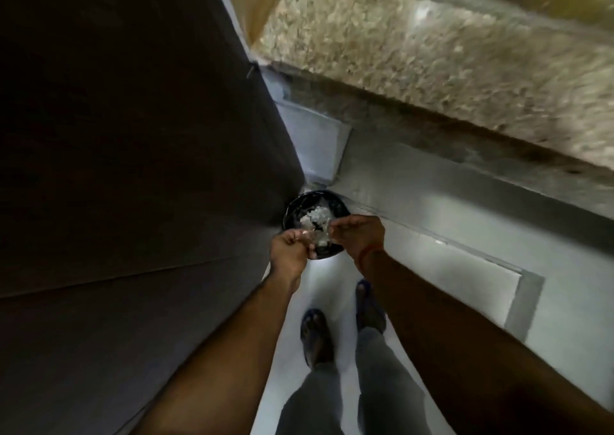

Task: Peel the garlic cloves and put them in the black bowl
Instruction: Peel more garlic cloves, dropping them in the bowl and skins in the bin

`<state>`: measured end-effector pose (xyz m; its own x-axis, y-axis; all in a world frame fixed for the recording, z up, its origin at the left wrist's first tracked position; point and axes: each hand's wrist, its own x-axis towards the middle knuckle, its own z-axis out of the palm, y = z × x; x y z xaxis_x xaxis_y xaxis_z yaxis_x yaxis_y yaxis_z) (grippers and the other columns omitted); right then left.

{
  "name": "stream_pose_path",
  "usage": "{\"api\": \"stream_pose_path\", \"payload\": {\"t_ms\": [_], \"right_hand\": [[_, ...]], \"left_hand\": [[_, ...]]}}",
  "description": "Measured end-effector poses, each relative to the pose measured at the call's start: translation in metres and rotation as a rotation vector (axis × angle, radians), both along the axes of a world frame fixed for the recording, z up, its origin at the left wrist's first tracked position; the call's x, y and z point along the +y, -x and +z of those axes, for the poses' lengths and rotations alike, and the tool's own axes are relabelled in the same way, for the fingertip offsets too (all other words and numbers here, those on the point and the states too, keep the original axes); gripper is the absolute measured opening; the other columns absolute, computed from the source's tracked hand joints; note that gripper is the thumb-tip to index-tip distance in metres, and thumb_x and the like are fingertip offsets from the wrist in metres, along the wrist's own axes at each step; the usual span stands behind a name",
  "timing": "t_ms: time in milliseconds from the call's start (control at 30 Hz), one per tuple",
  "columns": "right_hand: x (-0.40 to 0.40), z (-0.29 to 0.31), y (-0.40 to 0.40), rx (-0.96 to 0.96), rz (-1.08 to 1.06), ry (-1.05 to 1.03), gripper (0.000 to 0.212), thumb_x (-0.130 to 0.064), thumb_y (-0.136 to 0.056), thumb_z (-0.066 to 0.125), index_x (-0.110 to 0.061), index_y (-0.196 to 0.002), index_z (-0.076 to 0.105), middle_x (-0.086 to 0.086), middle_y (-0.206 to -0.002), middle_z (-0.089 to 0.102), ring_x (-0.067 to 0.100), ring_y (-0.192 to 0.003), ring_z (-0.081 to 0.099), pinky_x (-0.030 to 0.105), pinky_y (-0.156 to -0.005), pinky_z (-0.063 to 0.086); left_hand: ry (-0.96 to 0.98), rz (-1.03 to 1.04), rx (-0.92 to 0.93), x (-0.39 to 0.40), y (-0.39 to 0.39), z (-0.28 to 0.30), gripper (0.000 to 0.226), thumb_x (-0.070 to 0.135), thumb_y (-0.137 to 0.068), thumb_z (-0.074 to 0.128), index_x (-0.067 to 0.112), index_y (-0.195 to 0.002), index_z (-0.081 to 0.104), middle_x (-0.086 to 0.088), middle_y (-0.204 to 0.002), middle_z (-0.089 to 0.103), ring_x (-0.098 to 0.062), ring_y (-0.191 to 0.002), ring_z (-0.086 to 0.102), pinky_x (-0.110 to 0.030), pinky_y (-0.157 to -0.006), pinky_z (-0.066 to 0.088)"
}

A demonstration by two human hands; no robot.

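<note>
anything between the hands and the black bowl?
Nothing visible. Left hand and right hand sit right over the near rim of the black bowl, fingers pinched together above the pale bits inside. What they pinch is too blurred to identify.

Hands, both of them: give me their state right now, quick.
Left hand: fingers curled, pinching something small and pale; too blurred to name.
Right hand: fingers curled, pinching at the same spot.
</note>
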<state>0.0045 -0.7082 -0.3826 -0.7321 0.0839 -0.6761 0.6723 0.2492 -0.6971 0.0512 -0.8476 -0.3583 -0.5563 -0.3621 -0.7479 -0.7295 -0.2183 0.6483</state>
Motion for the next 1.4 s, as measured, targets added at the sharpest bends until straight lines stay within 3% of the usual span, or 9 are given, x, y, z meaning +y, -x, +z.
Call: {"api": "stream_pose_path", "payload": {"t_ms": [267,500,567,700,833,1067,1200,1333,1400], "right_hand": [[-0.024,-0.138,0.027,-0.064,0.202,-0.218,0.021,-0.005,-0.089,0.067,-0.009,-0.104,0.082,0.012,-0.111,0.076,0.030,-0.111,0.069,0.035,-0.101,0.054],[-0.044,-0.190,0.007,-0.121,0.554,0.022,0.044,0.003,-0.093,0.054,-0.011,-0.133,0.067,0.017,-0.134,0.065,0.030,-0.125,0.061,0.040,-0.109,0.049],[-0.040,-0.197,-0.006,-0.054,0.718,-0.009,0.052,-0.011,-0.100,0.053,-0.024,-0.150,0.051,0.013,-0.142,0.060,0.031,-0.131,0.056,0.041,-0.113,0.044],[-0.019,-0.204,-0.009,0.074,0.995,-0.414,0.055,-0.034,-0.105,0.045,-0.033,-0.159,0.033,0.008,-0.162,0.034,0.033,-0.149,0.033,0.037,-0.121,0.027],[-0.024,-0.189,-0.010,0.392,1.096,-0.318,0.061,-0.031,-0.102,0.048,-0.023,-0.160,0.031,0.007,-0.168,0.025,0.027,-0.154,0.024,0.047,-0.124,0.024],[0.000,-0.174,-0.007,0.032,1.064,-0.537,0.054,-0.044,-0.106,0.037,-0.021,-0.155,0.038,0.009,-0.159,0.037,0.034,-0.141,0.042,0.042,-0.115,0.033],[0.002,-0.127,-0.012,0.158,1.060,-0.451,0.059,-0.033,-0.107,0.040,-0.017,-0.162,0.024,0.011,-0.167,0.024,0.029,-0.152,0.028,0.039,-0.122,0.028],[0.014,-0.049,-0.024,0.181,0.975,-0.473,0.058,-0.034,-0.107,0.042,-0.015,-0.160,0.028,0.012,-0.167,0.026,0.031,-0.148,0.035,0.040,-0.118,0.034],[0.026,-0.002,-0.030,0.210,0.943,-0.505,0.059,-0.034,-0.107,0.043,-0.014,-0.160,0.028,0.012,-0.166,0.025,0.032,-0.147,0.036,0.040,-0.116,0.035]], "left_hand": [[-0.086,0.168,-0.107,-0.010,0.015,-0.170,0.019,-0.022,-0.095,0.045,-0.012,-0.098,0.060,-0.018,-0.084,0.064,-0.017,-0.053,0.066,-0.024,-0.047,0.055],[-0.295,0.261,-0.205,0.004,0.025,-0.229,0.025,0.016,-0.111,0.038,0.007,-0.121,0.059,-0.014,-0.098,0.068,-0.026,-0.082,0.066,-0.036,-0.069,0.059],[-0.400,0.354,-0.204,0.003,0.027,-0.229,0.033,0.028,-0.108,0.041,0.006,-0.114,0.065,-0.013,-0.098,0.073,-0.028,-0.088,0.070,-0.039,-0.077,0.061],[-0.476,0.460,-0.163,-0.008,0.026,-0.222,0.040,0.037,-0.106,0.034,0.011,-0.096,0.063,-0.011,-0.080,0.067,-0.019,-0.055,0.058,-0.028,-0.055,0.050],[-0.551,0.458,-0.122,-0.011,0.022,-0.209,0.045,0.046,-0.106,0.033,0.014,-0.095,0.064,-0.009,-0.090,0.067,-0.019,-0.063,0.059,-0.029,-0.056,0.048],[-0.490,0.370,-0.135,-0.012,0.018,-0.174,0.054,0.046,-0.108,0.029,0.004,-0.110,0.064,-0.019,-0.108,0.071,-0.033,-0.106,0.068,-0.048,-0.094,0.054],[-0.388,0.195,-0.187,-0.014,0.012,-0.127,0.049,0.047,-0.109,0.031,0.010,-0.115,0.063,-0.013,-0.115,0.067,-0.030,-0.110,0.066,-0.044,-0.096,0.051],[-0.163,-0.069,-0.136,0.005,0.008,-0.049,0.029,0.032,-0.109,0.045,0.016,-0.100,0.067,0.001,-0.082,0.070,-0.015,-0.079,0.067,-0.026,-0.064,0.051],[-0.073,-0.288,-0.030,0.016,0.002,-0.010,0.023,0.023,-0.107,0.048,0.014,-0.107,0.070,-0.006,-0.101,0.074,-0.022,-0.100,0.070,-0.027,-0.079,0.056]]}}
